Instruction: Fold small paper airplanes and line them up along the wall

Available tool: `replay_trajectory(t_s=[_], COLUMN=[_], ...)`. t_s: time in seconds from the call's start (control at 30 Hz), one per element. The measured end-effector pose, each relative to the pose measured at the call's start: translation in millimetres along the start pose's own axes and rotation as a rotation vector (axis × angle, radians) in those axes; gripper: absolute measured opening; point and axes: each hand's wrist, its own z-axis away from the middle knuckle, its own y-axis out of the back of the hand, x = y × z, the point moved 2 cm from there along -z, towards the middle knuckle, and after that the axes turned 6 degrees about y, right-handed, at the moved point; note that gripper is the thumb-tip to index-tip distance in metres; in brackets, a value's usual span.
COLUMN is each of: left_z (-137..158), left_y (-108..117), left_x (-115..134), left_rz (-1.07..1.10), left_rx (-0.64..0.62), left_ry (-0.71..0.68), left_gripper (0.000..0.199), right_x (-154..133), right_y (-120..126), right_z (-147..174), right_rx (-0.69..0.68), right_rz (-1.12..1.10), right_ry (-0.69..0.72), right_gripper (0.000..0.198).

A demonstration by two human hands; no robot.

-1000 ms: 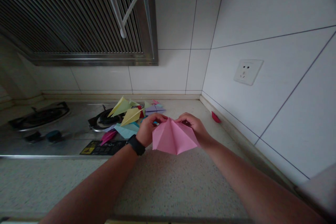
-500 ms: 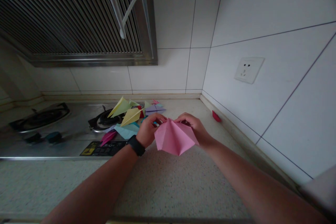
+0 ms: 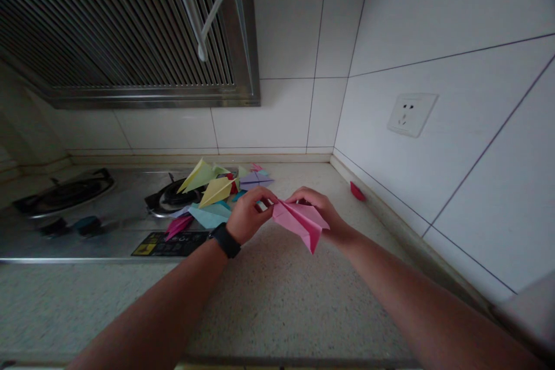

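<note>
A folded pink paper (image 3: 301, 221), pleated with pointed flaps, is held above the countertop between my two hands. My left hand (image 3: 250, 214), with a black watch on its wrist, pinches the paper's upper left tip between thumb and fingers. On the other side my right hand (image 3: 315, 206) grips the upper right edge; part of its fingers is hidden behind the paper. Left of my left hand lies a heap of folded papers, among them a yellow one (image 3: 217, 191), a light blue one (image 3: 210, 217), a purple one (image 3: 255, 180) and a magenta one (image 3: 178, 225).
The heap partly overlaps the gas stove (image 3: 117, 237) and its right burner (image 3: 173, 199). A small red folded piece (image 3: 357, 191) rests by the right wall, below a wall socket (image 3: 413, 115). Overhead at left hangs a range hood (image 3: 151, 99). Speckled countertop (image 3: 277, 306) extends in front.
The pink paper has gone from spread wide like a fan to narrower, its flaps folded together and its point turned to the right. Both hands stay nearly in place.
</note>
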Motion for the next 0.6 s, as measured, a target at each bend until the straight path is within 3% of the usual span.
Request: replay_trajectory(t_s=[0.6], left_z=[1], left_y=[2], left_x=[11], left_rz=[-0.187], left_rx=[-0.056], left_ry=[-0.152], left_gripper=[0.011], right_x=[1], right_y=[-6], right_z=[1], right_rx=[-0.017], right_rz=[0.024], right_ry=[0.025], right_gripper=[0.011])
